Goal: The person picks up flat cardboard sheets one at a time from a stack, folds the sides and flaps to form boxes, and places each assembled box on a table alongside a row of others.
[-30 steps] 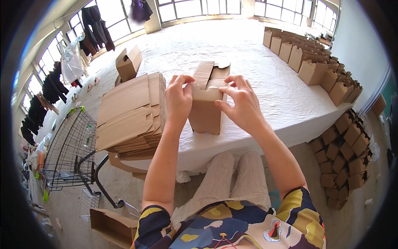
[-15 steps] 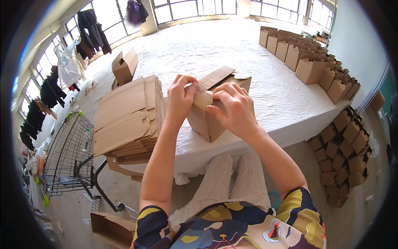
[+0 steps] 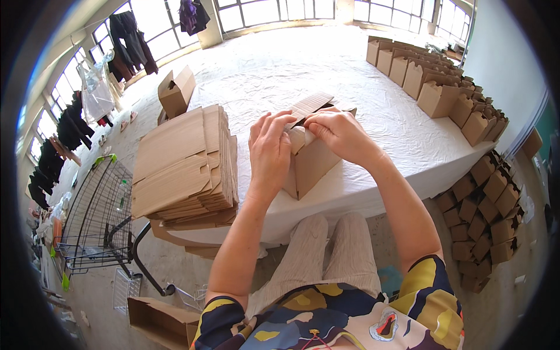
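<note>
A brown cardboard box (image 3: 312, 169) stands near the front edge of the white-covered table, one corner toward me. Its long lid flap (image 3: 312, 105) points up and away, and a smaller end flap (image 3: 297, 139) is bent over the opening between my hands. My left hand (image 3: 271, 146) closes around the box's left top edge, its fingers curled over the flaps and its thumb hidden. With fingers bent and thumb pressed in, my right hand (image 3: 341, 134) pinches the flaps at the right top edge. The inside of the box is mostly covered.
Flat cardboard blanks (image 3: 175, 163) are piled left of the box. An upright box (image 3: 177, 90) stands behind them. Folded boxes (image 3: 437, 99) line the table's right side, with more heaped on the floor (image 3: 484, 210). A wire cart (image 3: 96, 216) and an open carton (image 3: 160, 321) stand at left.
Both hands have shifted on the flaps: the left moved right and lower along the box, the right moved up toward its top. The end flap is now bent further inward.
</note>
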Motion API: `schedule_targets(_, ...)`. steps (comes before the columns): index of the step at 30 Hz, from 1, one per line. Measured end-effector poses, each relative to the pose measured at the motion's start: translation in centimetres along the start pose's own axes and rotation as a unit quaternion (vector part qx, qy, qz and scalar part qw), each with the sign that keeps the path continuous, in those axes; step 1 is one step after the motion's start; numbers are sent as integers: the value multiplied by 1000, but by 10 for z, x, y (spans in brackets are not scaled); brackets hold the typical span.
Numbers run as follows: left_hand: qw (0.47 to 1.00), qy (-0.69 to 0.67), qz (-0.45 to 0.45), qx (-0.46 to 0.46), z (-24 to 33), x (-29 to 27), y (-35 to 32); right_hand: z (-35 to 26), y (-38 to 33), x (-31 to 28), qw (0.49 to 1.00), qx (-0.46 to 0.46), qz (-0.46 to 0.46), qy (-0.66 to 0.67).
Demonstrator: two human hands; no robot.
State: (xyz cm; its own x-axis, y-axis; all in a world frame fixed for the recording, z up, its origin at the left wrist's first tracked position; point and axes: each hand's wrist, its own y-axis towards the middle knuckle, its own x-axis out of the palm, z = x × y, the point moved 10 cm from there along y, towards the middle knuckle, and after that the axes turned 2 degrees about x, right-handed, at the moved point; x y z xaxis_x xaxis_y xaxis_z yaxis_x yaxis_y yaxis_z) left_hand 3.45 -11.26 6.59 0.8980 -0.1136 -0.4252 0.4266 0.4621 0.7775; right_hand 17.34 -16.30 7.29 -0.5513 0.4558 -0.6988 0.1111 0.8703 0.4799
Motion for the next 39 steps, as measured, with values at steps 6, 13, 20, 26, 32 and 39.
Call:
schedule_targets(6,997,8,-70,17,5,5,12,-3,8,10,992,20,-57,-110)
schedule_targets(13,993,-86,-79,-23,-8,8,10,-6,9,13,983,62,-90,-149)
schedule_targets(20,982,-146,-101,-62,-13,10,9,-4,12,12,979,81,-80,-167)
schedule_targets(26,974,-191,-93,-75,-20,7,10,-6,15,17,995,25,-68,-69)
schedule_targets(32,989,-122,-70,-45,-15,9,10,11,15,35,982,34,-163,-84)
schedule_targets(39,991,-117,-58,-25,-8,4,8,4,16,32,986,7,-142,-84)
